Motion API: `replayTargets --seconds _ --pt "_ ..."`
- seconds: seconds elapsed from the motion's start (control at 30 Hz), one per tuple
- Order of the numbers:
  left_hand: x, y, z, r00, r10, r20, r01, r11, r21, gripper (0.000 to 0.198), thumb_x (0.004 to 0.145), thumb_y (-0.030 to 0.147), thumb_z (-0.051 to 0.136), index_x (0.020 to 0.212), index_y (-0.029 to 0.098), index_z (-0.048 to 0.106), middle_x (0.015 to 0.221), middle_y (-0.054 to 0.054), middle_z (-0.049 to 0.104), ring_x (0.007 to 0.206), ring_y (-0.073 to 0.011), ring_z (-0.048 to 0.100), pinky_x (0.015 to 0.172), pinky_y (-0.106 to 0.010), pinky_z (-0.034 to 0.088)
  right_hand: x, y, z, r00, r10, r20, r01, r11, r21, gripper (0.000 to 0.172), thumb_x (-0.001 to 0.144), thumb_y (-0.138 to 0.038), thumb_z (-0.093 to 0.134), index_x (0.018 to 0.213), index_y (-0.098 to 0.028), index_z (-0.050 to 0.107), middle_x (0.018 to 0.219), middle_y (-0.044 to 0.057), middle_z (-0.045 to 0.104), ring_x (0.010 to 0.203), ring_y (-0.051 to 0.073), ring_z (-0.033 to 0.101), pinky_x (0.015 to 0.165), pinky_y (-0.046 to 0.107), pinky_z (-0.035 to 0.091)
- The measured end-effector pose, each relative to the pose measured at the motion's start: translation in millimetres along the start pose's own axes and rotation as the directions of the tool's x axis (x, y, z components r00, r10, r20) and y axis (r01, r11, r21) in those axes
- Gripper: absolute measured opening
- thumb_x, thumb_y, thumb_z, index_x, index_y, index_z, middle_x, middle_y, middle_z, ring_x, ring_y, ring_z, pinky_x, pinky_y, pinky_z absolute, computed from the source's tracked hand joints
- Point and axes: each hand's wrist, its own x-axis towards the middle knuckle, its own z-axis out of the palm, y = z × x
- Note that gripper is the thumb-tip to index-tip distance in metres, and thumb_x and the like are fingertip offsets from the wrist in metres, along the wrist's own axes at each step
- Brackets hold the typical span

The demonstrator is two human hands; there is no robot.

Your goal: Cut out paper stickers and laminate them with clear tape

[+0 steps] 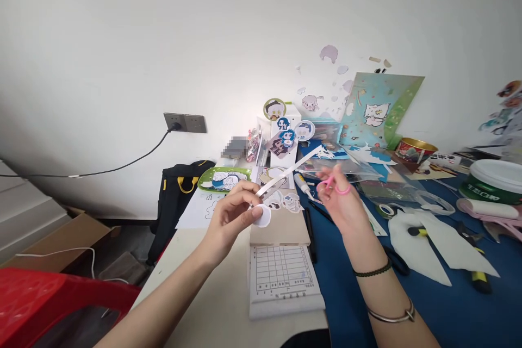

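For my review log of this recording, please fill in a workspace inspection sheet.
Surface: pale tabletop beside blue mat.
Job's things: white paper strip, round paper piece, pink-handled scissors.
Clutter: printed form pad, tape roll, white-lidded tub, paper cutouts.
Hands: left hand holds strip and round piece; right hand has the scissors' handles around its fingers.
Cables: black cable plugged into wall socket.
Surroundings: white wall, red chair, black backpack.

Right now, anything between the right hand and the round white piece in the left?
Nothing visible between the right hand and the round white piece in the left hand; the paper cutouts appear to lie beneath.
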Motion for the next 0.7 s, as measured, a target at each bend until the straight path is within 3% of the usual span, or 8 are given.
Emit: replayTargets --seconds 0.07,0.1,0.17,0.23,0.3,0.47,0.6,0.7 --pt "0 -1 0.8 1.0 -0.005 -0.005 0.005 1.0 0.011 0.013 0.08 0.028 0.064 0.07 0.02 0.065 0.093 -0.005 0.045 0.085 -0.0172 0.046 0.068 -0.027 0.039 -9 -4 2 0.952 -0.268 -0.148 0.26 0.963 -0.068 0.025 0.081 -0.045 0.063 0.085 -0.02 0.059 0.089 0.002 0.062 0.05 0.006 0.053 0.054 0.025 0.046" --pt "0 -1 1.3 1.0 -0.007 -0.006 0.007 1.0 0.02 0.013 0.081 0.028 0.064 0.071 0.02 0.066 0.094 -0.005 0.046 0.085 -0.0172 0.046 0.069 -0.027 0.039 -17 -5 4 0.904 -0.409 -0.121 0.394 0.91 -0.129 0.019 0.083 -0.04 0.061 0.088 -0.021 0.06 0.093 0.001 0.063 0.049 0.006 0.054 0.054 0.025 0.047" --pt "0 0 3.0 1.0 -0.001 -0.006 0.002 0.999 0.042 0.011 0.081 0.027 0.065 0.072 0.02 0.066 0.093 -0.004 0.047 0.084 -0.0168 0.047 0.071 -0.028 0.04 -35 -4 12 0.818 -0.559 0.133 0.575 0.801 -0.166 0.014 0.085 -0.032 0.059 0.094 -0.023 0.061 0.098 0.003 0.066 0.043 0.006 0.054 0.047 0.026 0.047" --pt "-1 1 5.5 1.0 0.024 -0.001 -0.024 0.997 0.071 0.011 0.08 0.026 0.065 0.072 0.02 0.067 0.092 -0.004 0.048 0.086 -0.017 0.048 0.074 -0.029 0.039 -49 0 19 0.792 -0.418 0.445 0.539 0.821 -0.19 0.029 0.084 -0.027 0.059 0.114 -0.027 0.057 0.124 0.007 0.059 0.051 0.009 0.059 0.048 0.028 0.053" --pt "-1 4 7.9 0.998 0.066 0.006 -0.066 0.994 0.09 0.009 0.08 0.024 0.065 0.072 0.021 0.068 0.09 -0.004 0.049 0.086 -0.017 0.049 0.077 -0.029 0.039 -55 4 25 0.764 -0.291 0.576 0.489 0.844 -0.222 0.04 0.084 -0.025 0.06 0.122 -0.03 0.053 0.139 0.009 0.046 0.053 0.008 0.059 0.051 0.029 0.055" --pt "-6 10 9.9 0.984 0.175 0.017 -0.176 0.98 0.097 0.008 0.08 0.018 0.064 0.074 0.021 0.069 0.088 -0.003 0.05 0.084 -0.0156 0.05 0.079 -0.028 0.04 -40 7 29 0.873 -0.078 0.482 0.22 0.944 -0.246 0.045 0.085 -0.035 0.057 0.128 -0.028 0.049 0.137 0.011 0.048 0.049 0.007 0.06 0.046 0.026 0.049" --pt "-8 9 7.1 0.98 0.198 0.021 -0.199 0.978 0.067 0.008 0.081 0.02 0.063 0.075 0.021 0.068 0.088 -0.004 0.049 0.084 -0.0158 0.049 0.076 -0.028 0.041 -23 9 25 0.858 0.212 0.467 -0.073 0.952 -0.298 0.044 0.082 -0.04 0.06 0.119 -0.018 0.055 0.108 0.012 0.065 0.046 0.009 0.059 0.039 0.021 0.034" --pt "-6 5 4.7 0.985 0.173 -0.026 -0.173 0.985 0.02 0.009 0.08 0.021 0.064 0.073 0.021 0.069 0.09 -0.004 0.049 0.086 -0.0164 0.048 0.076 -0.027 0.041 -13 9 16 0.886 0.27 0.377 -0.104 0.909 -0.404 0.043 0.078 -0.046 0.062 0.11 -0.017 0.058 0.104 0.011 0.064 0.048 0.01 0.058 0.039 0.021 0.032"
